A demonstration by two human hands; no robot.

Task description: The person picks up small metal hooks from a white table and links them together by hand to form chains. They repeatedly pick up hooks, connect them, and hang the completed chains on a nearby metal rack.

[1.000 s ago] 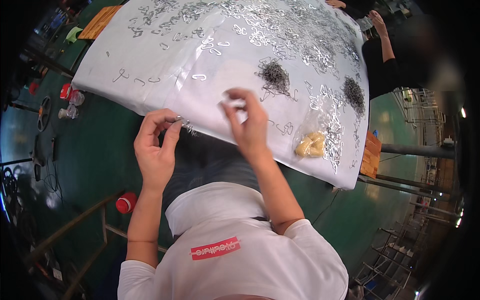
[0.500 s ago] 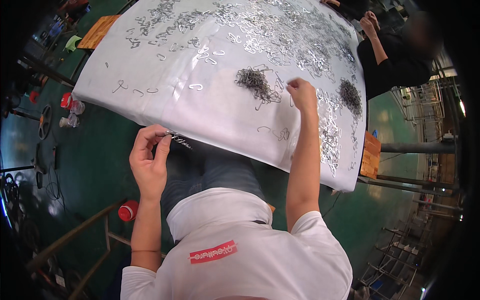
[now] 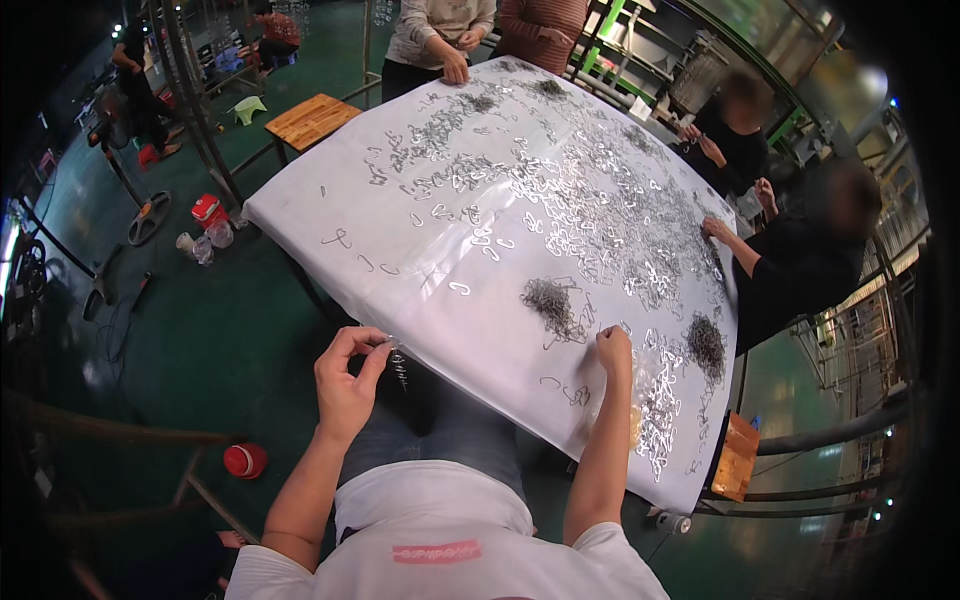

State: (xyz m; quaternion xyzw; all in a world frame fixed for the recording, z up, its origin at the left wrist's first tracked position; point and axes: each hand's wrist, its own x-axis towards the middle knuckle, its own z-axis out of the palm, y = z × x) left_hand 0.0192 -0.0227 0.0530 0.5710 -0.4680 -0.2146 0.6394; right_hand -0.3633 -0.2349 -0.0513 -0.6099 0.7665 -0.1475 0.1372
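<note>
Left hand (image 3: pixel 347 380) is up off the near edge of the table, thumb and fingers pinched tight on a short string of small linked metal hooks (image 3: pixel 399 365) that dangles just below the fingertips, over the person's lap. Right hand (image 3: pixel 613 348) is out on the white plastic sheet covering the table (image 3: pixel 420 270), fingers curled down narrow with the tips on the sheet, just right of a small dark tangled heap of thin wire pieces (image 3: pixel 550 303). What, if anything, sits inside that pinch is too small to tell. A few loose bent wire hooks (image 3: pixel 560 388) lie on the sheet just below the right wrist. Further right, a second dark wire heap (image 3: pixel 706 342) sits near the table's edge. The middle and far side of the sheet are thick with scattered shiny silver hooks (image 3: pixel 590 210). Beyond that, other people stand and sit around the far and right edges, their hands on the sheet. Down on the green floor (image 3: pixel 200 330) at left, a round red container (image 3: pixel 244 460).
</note>
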